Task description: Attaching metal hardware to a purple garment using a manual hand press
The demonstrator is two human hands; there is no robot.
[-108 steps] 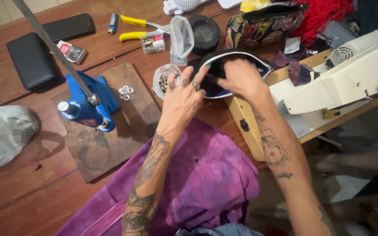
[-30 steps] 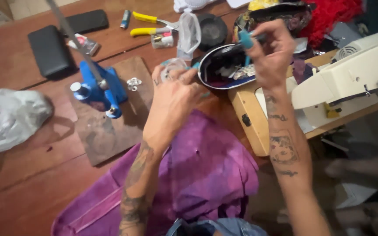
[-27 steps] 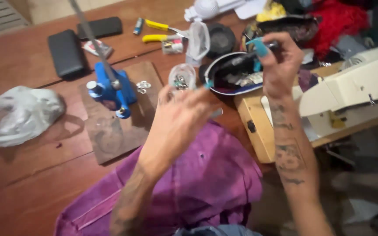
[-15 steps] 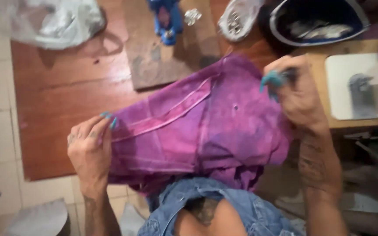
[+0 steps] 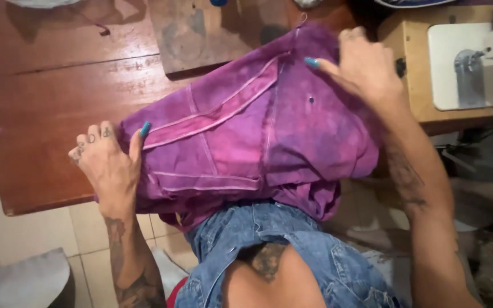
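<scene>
A purple tie-dyed denim garment (image 5: 258, 131) with stitched seams lies across the edge of a brown wooden table (image 5: 47, 114) and drapes toward my lap. My left hand (image 5: 106, 165) grips the garment's left edge, thumb on top of the cloth. At the upper right, my right hand (image 5: 366, 68) holds the garment's top edge, fingers curled into the fabric and one finger stretched left. A small hole or rivet spot (image 5: 311, 100) shows in the cloth near my right hand.
A worn wooden board (image 5: 201, 34) lies on the table behind the garment. A white sewing machine base (image 5: 469, 63) sits in a light wooden stand (image 5: 412, 85) at the right. Tiled floor (image 5: 7, 239) shows below the table edge, and my blue ripped jeans (image 5: 292, 251) fill the bottom.
My view tilted down from the tabletop tools to the garment. Both hands left the dark bowl area and took hold of the purple cloth, then spread it slightly wider.
</scene>
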